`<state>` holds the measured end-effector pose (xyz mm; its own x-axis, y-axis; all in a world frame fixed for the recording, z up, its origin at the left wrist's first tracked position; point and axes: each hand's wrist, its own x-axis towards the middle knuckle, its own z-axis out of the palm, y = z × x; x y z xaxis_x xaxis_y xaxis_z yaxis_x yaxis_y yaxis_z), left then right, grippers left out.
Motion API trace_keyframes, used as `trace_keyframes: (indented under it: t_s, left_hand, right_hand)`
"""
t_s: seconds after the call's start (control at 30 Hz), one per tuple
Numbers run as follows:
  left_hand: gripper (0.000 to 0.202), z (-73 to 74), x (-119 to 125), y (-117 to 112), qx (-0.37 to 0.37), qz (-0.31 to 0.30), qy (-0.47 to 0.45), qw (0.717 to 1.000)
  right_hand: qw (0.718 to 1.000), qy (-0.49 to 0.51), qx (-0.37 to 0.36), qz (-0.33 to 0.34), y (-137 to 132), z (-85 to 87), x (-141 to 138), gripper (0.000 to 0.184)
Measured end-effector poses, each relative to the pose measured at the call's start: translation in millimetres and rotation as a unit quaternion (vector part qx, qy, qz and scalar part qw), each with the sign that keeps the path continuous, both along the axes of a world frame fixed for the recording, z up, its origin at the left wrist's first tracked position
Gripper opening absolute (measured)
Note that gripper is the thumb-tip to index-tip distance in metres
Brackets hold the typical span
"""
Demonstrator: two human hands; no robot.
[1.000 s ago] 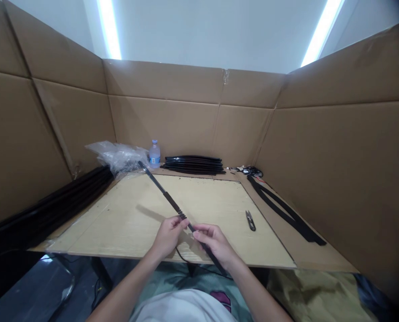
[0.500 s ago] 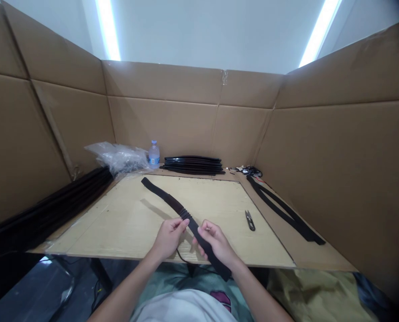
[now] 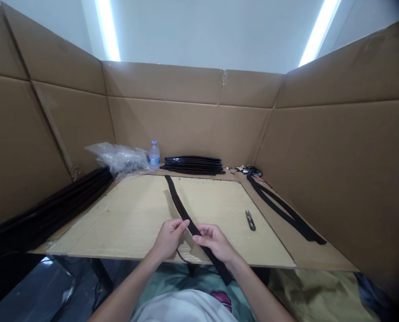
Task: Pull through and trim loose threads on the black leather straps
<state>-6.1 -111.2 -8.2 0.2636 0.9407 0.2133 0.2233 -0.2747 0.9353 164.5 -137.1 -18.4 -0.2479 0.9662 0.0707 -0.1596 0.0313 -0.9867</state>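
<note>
A long black fabric strip point(image 3: 178, 202) slants from the board's back edge down toward my lap. My left hand point(image 3: 169, 237) pinches it near its middle between thumb and fingers. Slightly lower on the strip, my right hand point(image 3: 216, 241) grips it, thumb on top and fingers curled behind. A thin dark cord point(image 3: 183, 259) hangs below my left hand and runs toward the strip's lower end. Small black thread snips point(image 3: 250, 220) lie on the board to the right of my hands.
Black strips point(image 3: 286, 210) lie along the right side, and a dark pile point(image 3: 52, 210) fills the left. At the back are a plastic bag point(image 3: 122, 156), a water bottle point(image 3: 154, 155), stacked black pieces point(image 3: 193, 165) and tangled cords point(image 3: 251, 171). Cardboard walls point(image 3: 166, 82) surround the table.
The strip's far end has swung right and the strip now lies straighter, with its bunched folds less visible. My right hand has shifted its hold slightly; my left hand stays in place.
</note>
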Motion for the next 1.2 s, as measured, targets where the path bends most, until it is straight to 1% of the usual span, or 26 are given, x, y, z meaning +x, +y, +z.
trace_keyframes:
  t_s: [0.1,0.27,0.33,0.4,0.5,0.6,0.7,0.83,0.97,1.0,1.13,1.2]
  left_hand:
    - [0.041,3.4,1.0,-2.0,0.0,-0.003,0.003,1.0]
    - [0.042,6.9,2.2,-4.6,0.014,-0.017,0.011,1.0]
    - [0.042,6.8,2.3,-4.8,0.018,-0.019,0.014,1.0]
    - [0.041,6.3,2.4,-4.6,0.017,-0.017,0.018,1.0]
    - [0.041,6.0,2.8,-4.1,0.01,-0.012,0.017,1.0]
    - [0.041,6.3,3.1,-3.7,0.016,-0.001,0.016,1.0]
    - [0.04,5.4,2.9,-3.2,0.022,0.003,0.015,1.0]
    - [0.038,3.1,2.5,-2.9,-0.002,-0.022,-0.007,1.0]
    - [0.032,3.2,2.5,-4.3,-0.01,-0.045,-0.025,0.999]
    - [0.032,3.4,2.5,-4.6,-0.006,-0.048,-0.025,0.998]
    - [0.036,3.7,2.2,-5.5,0.02,-0.052,-0.015,0.998]
    - [0.037,4.1,2.1,-5.9,0.023,-0.06,-0.011,0.998]
  right_hand:
    - [1.0,0.004,0.007,0.029,-2.1,2.2,-0.9,0.029]
    - [0.995,0.045,-0.039,0.075,-10.8,7.7,-3.1,0.041]
    - [0.996,0.047,-0.037,0.068,-11.9,8.8,-3.5,0.042]
    - [0.996,0.053,-0.039,0.054,-11.3,9.2,-3.6,0.036]
    - [0.993,0.079,-0.073,0.038,-8.4,8.5,-3.1,0.029]
    - [0.991,0.096,-0.091,0.032,-5.5,6.5,-1.6,0.027]
    - [0.992,0.098,-0.079,0.032,-3.7,4.0,0.2,0.028]
    - [0.993,0.095,-0.066,0.03,-3.5,1.5,1.2,0.029]
    - [0.996,0.069,-0.045,0.026,-5.1,1.7,-0.1,0.04]
    - [0.997,0.06,-0.038,0.026,-5.5,2.0,-0.5,0.04]
    - [0.999,0.032,-0.017,0.041,-7.1,3.2,-1.5,0.029]
    - [0.998,0.04,-0.022,0.05,-8.5,3.7,-1.6,0.031]
